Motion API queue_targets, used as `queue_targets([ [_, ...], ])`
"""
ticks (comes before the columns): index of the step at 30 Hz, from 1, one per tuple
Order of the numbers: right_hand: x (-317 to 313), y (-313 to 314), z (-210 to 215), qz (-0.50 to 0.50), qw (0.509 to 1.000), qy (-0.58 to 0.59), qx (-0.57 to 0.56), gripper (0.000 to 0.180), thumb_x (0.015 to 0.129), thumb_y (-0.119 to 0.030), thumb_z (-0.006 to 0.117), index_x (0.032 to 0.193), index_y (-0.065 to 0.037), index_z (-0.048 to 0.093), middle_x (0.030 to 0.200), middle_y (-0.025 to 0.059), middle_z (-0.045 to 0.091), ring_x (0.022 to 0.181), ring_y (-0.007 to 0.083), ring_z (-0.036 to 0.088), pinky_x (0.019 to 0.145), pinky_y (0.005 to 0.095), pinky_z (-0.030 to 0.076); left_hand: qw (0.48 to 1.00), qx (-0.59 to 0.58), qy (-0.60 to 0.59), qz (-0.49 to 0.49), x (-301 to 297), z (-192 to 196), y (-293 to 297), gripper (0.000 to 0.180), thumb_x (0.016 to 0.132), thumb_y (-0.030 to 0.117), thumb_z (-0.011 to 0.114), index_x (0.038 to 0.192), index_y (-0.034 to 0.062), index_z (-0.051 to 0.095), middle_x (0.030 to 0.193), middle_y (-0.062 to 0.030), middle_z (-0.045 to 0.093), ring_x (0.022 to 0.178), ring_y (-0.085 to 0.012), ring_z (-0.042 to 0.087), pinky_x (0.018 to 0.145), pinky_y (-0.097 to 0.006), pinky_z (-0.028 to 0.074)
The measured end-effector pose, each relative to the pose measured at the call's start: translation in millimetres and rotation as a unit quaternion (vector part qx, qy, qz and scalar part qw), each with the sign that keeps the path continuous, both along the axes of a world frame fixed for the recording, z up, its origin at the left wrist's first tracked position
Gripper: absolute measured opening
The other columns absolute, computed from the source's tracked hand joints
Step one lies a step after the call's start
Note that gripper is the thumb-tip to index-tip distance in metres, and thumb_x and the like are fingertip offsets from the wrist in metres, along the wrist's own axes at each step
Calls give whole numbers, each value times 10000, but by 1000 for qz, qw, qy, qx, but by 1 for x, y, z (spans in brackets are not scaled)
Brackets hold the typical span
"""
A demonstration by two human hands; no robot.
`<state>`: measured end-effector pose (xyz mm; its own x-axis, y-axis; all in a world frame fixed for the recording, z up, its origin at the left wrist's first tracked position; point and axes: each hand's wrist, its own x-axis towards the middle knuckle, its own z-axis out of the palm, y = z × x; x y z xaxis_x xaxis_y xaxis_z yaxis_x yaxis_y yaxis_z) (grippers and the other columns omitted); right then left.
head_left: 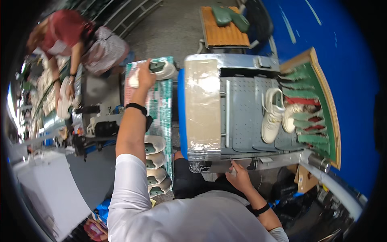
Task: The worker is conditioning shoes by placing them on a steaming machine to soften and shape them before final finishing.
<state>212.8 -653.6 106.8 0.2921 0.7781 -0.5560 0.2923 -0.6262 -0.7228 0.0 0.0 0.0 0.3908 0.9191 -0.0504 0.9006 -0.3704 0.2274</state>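
Observation:
My left hand (146,76) reaches far forward and is closed over the middle of a white sneaker (164,69). The sneaker lies on a long narrow board (165,97) with a green, white and red patterned cover. My right hand (240,178) is low, just below the near edge of a grey conveyor machine (202,84). Its fingers are closed around a small pale object with a thin dark tip, too small to name. On the conveyor's perforated grey plates stands a cream lace-up sneaker (272,117). A second cream shoe (289,117) is partly hidden by green flaps.
Several pale shoes (155,161) line the near part of the board. Ragged green and red flaps (308,117) hang at the machine's opening on the right. At far left a person in red (66,32) handles a white shoe. A wooden-topped stool (225,34) stands beyond.

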Motion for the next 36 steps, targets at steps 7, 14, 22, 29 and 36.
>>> queue_targets([
  [7,-7,-7,-28,-74,997,6,16,774,889,-342,801,1509,41,538,1121,210,717,1052,379,709,923,446,570,980,141,-127,-66,127,31,-161,734,834,96,778,1511,-5,514,1597,-363,421,1490,-532,406,1230,-553,354],
  [14,-13,-9,-3,-56,998,23,18,802,889,-343,792,1526,54,508,1156,219,703,1041,370,707,902,439,572,881,-338,-317,-93,360,21,-446,1160,767,439,952,1604,-84,343,1581,-334,464,1480,-459,469,1240,-475,396],
  [22,1,-65,12,-86,996,9,-14,810,882,-298,820,1524,78,499,1130,222,701,975,375,703,860,456,571,833,-428,-349,34,380,35,-453,797,751,241,940,1405,3,552,1224,-159,757,1101,-301,750,963,-410,596],
  [29,9,-75,-20,-30,995,-40,85,707,886,-268,815,1439,85,554,1097,211,698,1019,403,688,904,469,558,690,-582,-419,97,223,101,-392,429,896,139,803,1286,4,689,1154,-72,773,1025,-212,749,907,-353,589],
  [36,33,2,9,52,993,-27,105,740,870,-231,812,1489,78,549,1106,202,700,1026,387,691,910,438,560,928,-274,-223,116,85,118,-406,764,771,393,902,1340,-27,612,1180,-234,776,1100,-358,768,933,-435,598],
])
